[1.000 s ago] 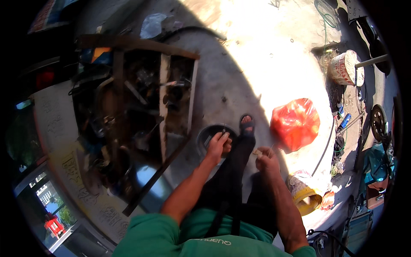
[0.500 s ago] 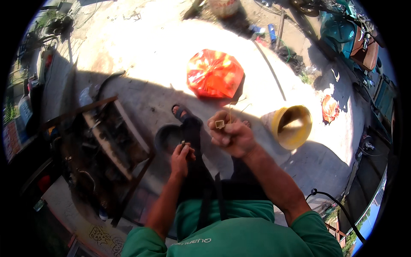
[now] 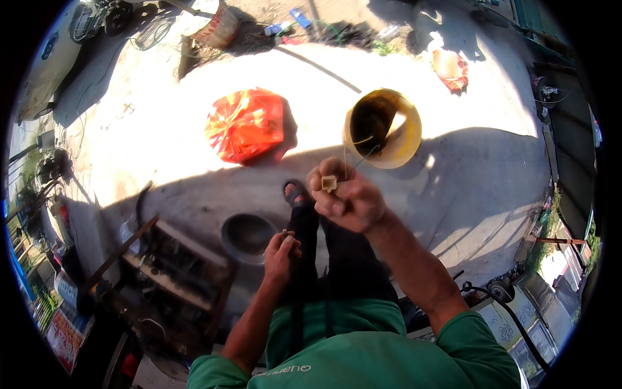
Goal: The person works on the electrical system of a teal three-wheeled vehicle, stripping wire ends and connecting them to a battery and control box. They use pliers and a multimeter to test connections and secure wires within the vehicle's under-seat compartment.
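Observation:
My right hand (image 3: 353, 202) is closed on a small cream-coloured square plug connector (image 3: 329, 183), its hollow end facing me. Thin wires (image 3: 363, 155), yellowish and greenish, stick up behind those fingers. Lower and to the left, my left hand (image 3: 280, 254) pinches something small with a metallic tip (image 3: 285, 231), too small to name. The two hands are apart, both held in front of my dark trousers above the concrete ground.
A dark basin (image 3: 245, 240) sits left of my legs, beside a rusty metal frame (image 3: 217, 249) full of parts. Ahead lie a knotted red plastic bag (image 3: 243, 126) and a yellow bucket (image 3: 409, 146) with a dark inside. A white bucket (image 3: 217, 31) stands farther off.
My view has turned to the right, so the red bag, the yellow bucket and the frame sit farther left. Both hands keep nearly the same pose and grip.

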Available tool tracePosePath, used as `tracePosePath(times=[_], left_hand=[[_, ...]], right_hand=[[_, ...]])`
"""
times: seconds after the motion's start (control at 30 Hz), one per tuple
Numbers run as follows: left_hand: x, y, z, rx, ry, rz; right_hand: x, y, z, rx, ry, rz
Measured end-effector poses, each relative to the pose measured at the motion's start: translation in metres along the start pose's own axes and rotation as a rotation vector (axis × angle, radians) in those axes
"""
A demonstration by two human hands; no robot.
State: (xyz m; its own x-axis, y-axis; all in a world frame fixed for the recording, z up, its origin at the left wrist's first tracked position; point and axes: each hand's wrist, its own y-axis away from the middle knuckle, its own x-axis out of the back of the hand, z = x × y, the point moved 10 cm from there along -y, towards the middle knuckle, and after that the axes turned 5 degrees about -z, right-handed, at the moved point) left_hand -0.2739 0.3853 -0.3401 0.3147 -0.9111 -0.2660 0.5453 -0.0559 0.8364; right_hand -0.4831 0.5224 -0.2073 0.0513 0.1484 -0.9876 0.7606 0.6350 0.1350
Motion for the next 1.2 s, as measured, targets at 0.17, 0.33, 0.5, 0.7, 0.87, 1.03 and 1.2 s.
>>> tracePosePath(times=[0.17,0.33,0.5,0.7,0.87,1.03,1.2], left_hand=[[0.005,0.005,-0.009,0.011,-0.057,0.037],[-0.019,0.005,-0.002,0.0,-0.171,0.048],[-0.041,0.001,-0.027,-0.021,-0.197,0.086],[-0.144,-0.019,-0.08,0.018,-0.225,0.11],[-0.285,-0.045,-0.115,0.083,-0.44,0.045],[-0.454,-0.065,-0.111,0.092,-0.395,-0.227],[-0.554,-0.087,-0.067,0.186,-0.419,-0.147]], right_hand=[[0.006,0.029,-0.012,0.075,-0.045,0.029],[0.01,0.057,-0.043,0.133,-0.058,0.006],[0.031,0.099,-0.103,0.179,-0.039,0.026],[0.072,0.198,-0.267,0.257,0.193,0.221],[0.105,0.312,-0.418,0.34,0.31,0.466],[0.133,0.412,-0.53,0.474,0.356,0.615],[0.168,0.455,-0.591,0.554,0.246,0.662]])
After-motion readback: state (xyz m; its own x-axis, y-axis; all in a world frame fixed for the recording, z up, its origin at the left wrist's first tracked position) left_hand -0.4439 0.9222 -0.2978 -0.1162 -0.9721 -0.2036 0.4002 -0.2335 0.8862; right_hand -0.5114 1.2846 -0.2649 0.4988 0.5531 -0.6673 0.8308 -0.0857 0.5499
